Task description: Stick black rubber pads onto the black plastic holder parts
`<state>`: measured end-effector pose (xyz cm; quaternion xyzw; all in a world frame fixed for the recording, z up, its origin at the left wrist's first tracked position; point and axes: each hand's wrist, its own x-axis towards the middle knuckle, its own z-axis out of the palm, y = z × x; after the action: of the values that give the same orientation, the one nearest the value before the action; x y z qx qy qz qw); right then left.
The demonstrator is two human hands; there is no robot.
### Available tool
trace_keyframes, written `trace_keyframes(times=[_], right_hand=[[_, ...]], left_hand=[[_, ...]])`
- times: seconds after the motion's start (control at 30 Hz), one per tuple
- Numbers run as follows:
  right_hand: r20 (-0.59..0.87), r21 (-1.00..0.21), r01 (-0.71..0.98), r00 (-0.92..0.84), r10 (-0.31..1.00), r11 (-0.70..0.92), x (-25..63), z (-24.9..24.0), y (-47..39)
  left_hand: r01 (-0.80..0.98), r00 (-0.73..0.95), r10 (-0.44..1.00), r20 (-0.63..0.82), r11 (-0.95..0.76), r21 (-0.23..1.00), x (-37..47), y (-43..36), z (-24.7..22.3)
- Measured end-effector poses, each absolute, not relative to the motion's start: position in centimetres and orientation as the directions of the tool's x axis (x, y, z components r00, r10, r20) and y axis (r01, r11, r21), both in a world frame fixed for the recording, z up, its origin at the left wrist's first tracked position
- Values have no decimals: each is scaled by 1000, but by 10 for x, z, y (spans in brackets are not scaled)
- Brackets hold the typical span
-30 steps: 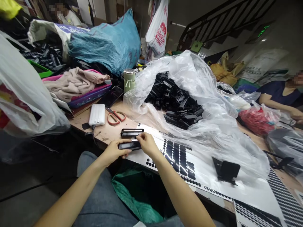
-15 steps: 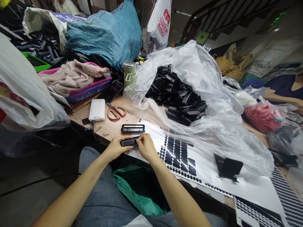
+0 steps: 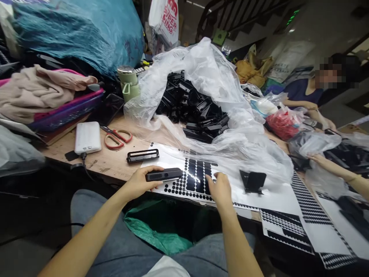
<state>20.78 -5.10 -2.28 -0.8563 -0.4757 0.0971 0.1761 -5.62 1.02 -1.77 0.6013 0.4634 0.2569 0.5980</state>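
My left hand (image 3: pixel 144 180) grips one end of a long black plastic part (image 3: pixel 165 174) at the table's front edge. My right hand (image 3: pixel 219 186) is apart from it, over a white sheet of black stickers (image 3: pixel 196 177); thumb and forefinger are spread with nothing visible between them. A black frame-like piece (image 3: pixel 143 155) lies behind my left hand. Farther back, many black parts (image 3: pixel 193 104) are heaped in a clear plastic bag (image 3: pixel 213 69). On the sheet to the right stands a small black stand-like part (image 3: pixel 254 181).
Red-handled scissors (image 3: pixel 118 138), a white power bank (image 3: pixel 88 137) with a cable and a green flask (image 3: pixel 128 84) are at the left. More sticker sheets (image 3: pixel 285 227) overhang the front right. A person (image 3: pixel 305 90) works at the far right, near a red bundle (image 3: pixel 284 123).
My right hand has let go of the black part and moved right over the stickers. My left hand still holds the part. The view has turned right, showing more of the other person.
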Motion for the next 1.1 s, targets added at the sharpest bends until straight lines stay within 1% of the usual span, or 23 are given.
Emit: trace_keyframes(times=[0.03, 0.07, 0.13, 0.23, 0.37, 0.43, 0.5, 0.57, 0.6, 0.67, 0.73, 0.8, 0.87, 1.1], right_hand=[[-33, -332, 766, 573, 819, -550, 225, -25, -57], [-72, -296, 751, 599, 798, -590, 238, -26, -61], [-131, -286, 721, 623, 771, -631, 251, -29, -65], [-147, -356, 676, 642, 753, -646, 252, -32, -64], [-164, -483, 618, 632, 757, -620, 250, -33, -63], [-124, -546, 611, 618, 776, -574, 252, -32, -66], [-53, -598, 614, 611, 790, -515, 253, -29, -70], [-5, -675, 591, 594, 805, -441, 247, -24, -75], [-9, -730, 556, 574, 819, -398, 242, -21, -77], [-64, -844, 433, 506, 860, -317, 225, -17, -78], [-106, -920, 301, 426, 898, -252, 203, -15, -75], [-100, -951, 238, 367, 925, -198, 179, -15, -70], [-86, -958, 234, 319, 944, -166, 160, -16, -64], [-138, -932, 291, 267, 954, -217, 147, -12, -55]], left_hand=[[242, 485, 837, -252, 149, 959, -45, 11, -17], [235, 531, 806, -259, 154, 960, -34, 11, -17], [232, 607, 746, -276, 165, 959, -13, 12, -18], [250, 644, 705, -297, 173, 953, 6, 14, -21], [283, 622, 727, -292, 139, 949, 11, 16, -26], [289, 614, 734, -289, 131, 948, 11, 16, -27], [292, 609, 738, -290, 131, 947, 12, 15, -28], [296, 603, 743, -290, 130, 946, 13, 15, -29], [298, 600, 746, -290, 128, 946, 14, 15, -29], [301, 596, 749, -291, 128, 945, 15, 15, -29], [307, 595, 747, -297, 130, 943, 16, 16, -30], [314, 591, 749, -300, 129, 941, 17, 16, -31], [311, 587, 756, -288, 117, 943, 17, 15, -32], [287, 615, 759, -215, 38, 957, 14, 14, -37]])
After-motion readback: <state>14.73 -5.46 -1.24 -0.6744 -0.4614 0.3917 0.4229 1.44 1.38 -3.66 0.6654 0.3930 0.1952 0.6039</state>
